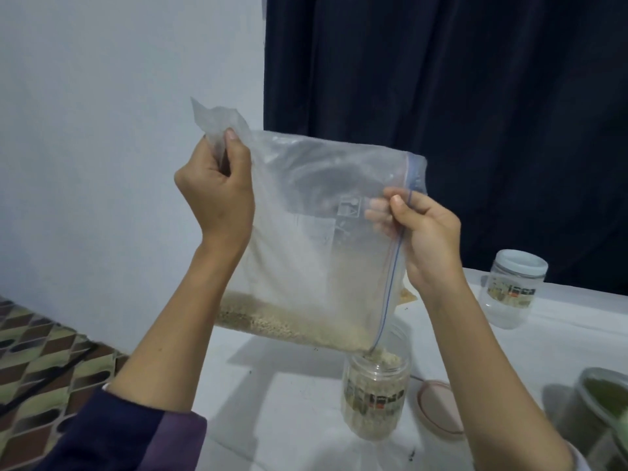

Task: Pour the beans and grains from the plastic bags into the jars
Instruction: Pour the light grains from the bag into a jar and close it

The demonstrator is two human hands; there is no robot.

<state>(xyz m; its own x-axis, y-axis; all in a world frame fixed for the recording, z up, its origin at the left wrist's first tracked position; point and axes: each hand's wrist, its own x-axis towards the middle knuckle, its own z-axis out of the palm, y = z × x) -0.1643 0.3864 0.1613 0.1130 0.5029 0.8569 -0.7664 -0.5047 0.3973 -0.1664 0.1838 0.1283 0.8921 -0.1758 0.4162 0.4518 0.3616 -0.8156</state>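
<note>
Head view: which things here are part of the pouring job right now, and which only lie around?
In use:
- bag, gripped by left hand and right hand
- grain in the bag
- open jar under the bag's corner

Lying about:
- lid on the table
- closed jar
- green container, partly cut off
</note>
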